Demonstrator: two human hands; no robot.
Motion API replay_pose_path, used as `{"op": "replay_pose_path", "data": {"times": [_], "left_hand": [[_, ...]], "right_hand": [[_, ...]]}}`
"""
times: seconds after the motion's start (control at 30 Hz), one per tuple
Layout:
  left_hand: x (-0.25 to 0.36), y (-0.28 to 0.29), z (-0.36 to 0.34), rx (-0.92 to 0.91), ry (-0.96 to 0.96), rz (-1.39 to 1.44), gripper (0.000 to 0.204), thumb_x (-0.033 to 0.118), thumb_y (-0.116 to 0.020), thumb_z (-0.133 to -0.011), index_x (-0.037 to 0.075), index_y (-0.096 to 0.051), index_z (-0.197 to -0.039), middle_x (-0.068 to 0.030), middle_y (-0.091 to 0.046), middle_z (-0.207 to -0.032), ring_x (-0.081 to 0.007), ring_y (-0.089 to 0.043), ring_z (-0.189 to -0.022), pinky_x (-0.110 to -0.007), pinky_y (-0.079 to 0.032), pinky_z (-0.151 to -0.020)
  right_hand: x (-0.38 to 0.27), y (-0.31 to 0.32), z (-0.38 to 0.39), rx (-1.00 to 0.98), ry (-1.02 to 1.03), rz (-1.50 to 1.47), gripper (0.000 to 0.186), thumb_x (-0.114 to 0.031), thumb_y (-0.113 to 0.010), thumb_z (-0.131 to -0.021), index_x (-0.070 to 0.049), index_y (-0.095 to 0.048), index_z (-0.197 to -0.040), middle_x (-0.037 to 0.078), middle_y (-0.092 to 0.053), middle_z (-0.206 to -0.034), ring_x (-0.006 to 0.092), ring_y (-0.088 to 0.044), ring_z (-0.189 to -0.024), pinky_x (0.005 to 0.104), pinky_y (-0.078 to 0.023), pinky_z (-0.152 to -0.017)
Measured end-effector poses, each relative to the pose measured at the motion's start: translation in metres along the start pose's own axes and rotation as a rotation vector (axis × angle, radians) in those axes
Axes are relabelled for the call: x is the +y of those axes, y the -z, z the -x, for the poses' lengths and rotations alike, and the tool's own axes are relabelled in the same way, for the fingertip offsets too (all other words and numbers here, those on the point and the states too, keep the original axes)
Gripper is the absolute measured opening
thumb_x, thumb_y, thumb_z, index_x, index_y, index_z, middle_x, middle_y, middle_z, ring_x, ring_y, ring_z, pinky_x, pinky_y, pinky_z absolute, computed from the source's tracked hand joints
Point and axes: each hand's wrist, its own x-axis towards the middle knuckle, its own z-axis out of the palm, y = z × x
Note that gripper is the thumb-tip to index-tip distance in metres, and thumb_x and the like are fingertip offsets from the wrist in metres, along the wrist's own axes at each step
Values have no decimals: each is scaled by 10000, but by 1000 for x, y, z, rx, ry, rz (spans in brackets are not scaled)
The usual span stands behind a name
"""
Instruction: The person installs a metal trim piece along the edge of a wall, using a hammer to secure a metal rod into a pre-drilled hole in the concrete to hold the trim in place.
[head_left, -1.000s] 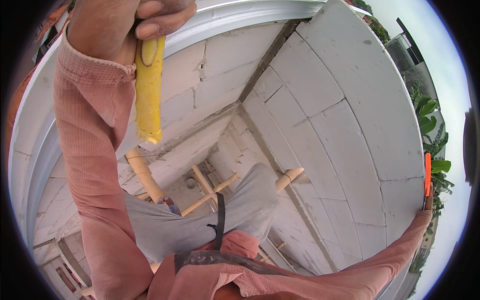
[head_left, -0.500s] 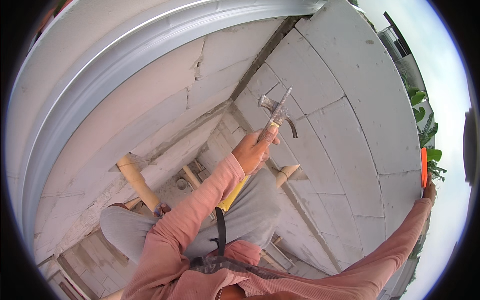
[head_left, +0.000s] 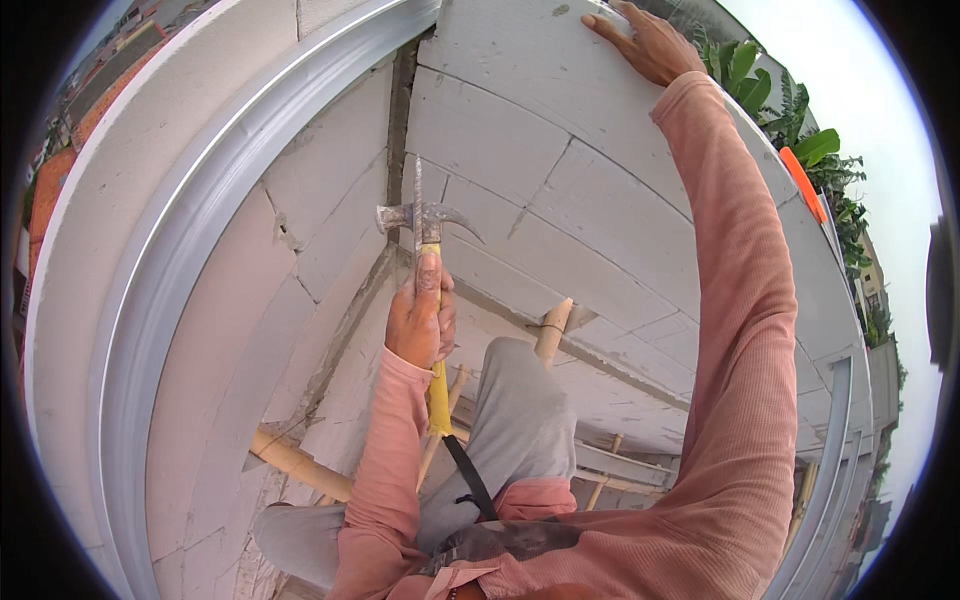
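My left hand [head_left: 420, 318] is closed around a claw hammer [head_left: 432, 222] with a yellow handle, its head upward. The same grip takes in a thin ribbed metal rod [head_left: 418, 190] with a pointed tip, standing along the hammer's head. From the handle's lower end a black strap [head_left: 468, 475] runs toward my waist. At the upper right my right hand [head_left: 655, 45] rests on the top of the light grey block wall [head_left: 520, 115], fingers stretched out, holding nothing. An orange strip-shaped object [head_left: 803, 184] sits farther right on the wall's edge.
A silvery metal channel [head_left: 150, 290] curves along the left wall. Bamboo poles [head_left: 300, 462] cross below me, one pole [head_left: 552, 330] jutting from the block wall. Beyond the wall grow green plants [head_left: 790, 100]. Another metal channel [head_left: 830, 440] stands at the lower right.
My right hand has left the orange object's side and moved to the wall's top, nearer the corner. The view has turned right; my left hand still grips hammer and rod, now more upright.
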Motion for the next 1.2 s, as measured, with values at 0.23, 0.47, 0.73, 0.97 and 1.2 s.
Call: {"op": "replay_pose_path", "data": {"times": [0.23, 0.47, 0.73, 0.97, 1.2], "left_hand": [[-15, 12, -11, -8, -89, 99, 507, 587, -439, -989, 83, -444, -1038, 15, -389, -626, -72, -319, -363, -229, -283, -288], [-16, 20, -16, -82, -113, 29, 549, 571, -412, -1003, 73, -419, -1232, 24, -351, -601, -76, -300, -350, -231, -268, -273], [-26, 13, -22, -124, -131, 25, 522, 567, -420, -1003, 84, -429, -1202, 30, -327, -589, -74, -278, -344, -231, -254, -269], [6, -6, -8, -39, -93, 35, 540, 609, -391, -995, 73, -451, -1018, 39, -325, -555, -55, -278, -346, -231, -241, -293], [11, 24, -1, -53, -103, 101, 547, 602, -409, -992, 57, -461, -1006, 44, -340, -564, -44, -309, -365, -233, -266, -315]], "right_hand": [[-29, -17, -24, 283, 62, -19, 748, -804, -423, -826, -273, -527, -1344, 46, -548, -1363, 273, -536, -1253, 477, -423, -1029], [-11, 14, 7, 314, 54, 45, 688, -735, -452, -847, -303, -507, -1380, 32, -529, -1413, 268, -503, -1308, 498, -424, -1020], [-12, 20, 29, 166, 83, 37, 557, -575, -537, -911, -165, -587, -1285, 121, -619, -1296, 308, -554, -1235, 515, -481, -921], [-17, 25, 16, 268, 152, 110, 697, -500, -528, -956, -255, -243, -1542, 67, -243, -1605, 359, -555, -1241, 491, -496, -973], [-105, 42, 45, 95, 117, 125, 549, -492, -456, -995, -219, -419, -1470, 114, -444, -1487, 346, -547, -1228, 462, -459, -1001]]}}
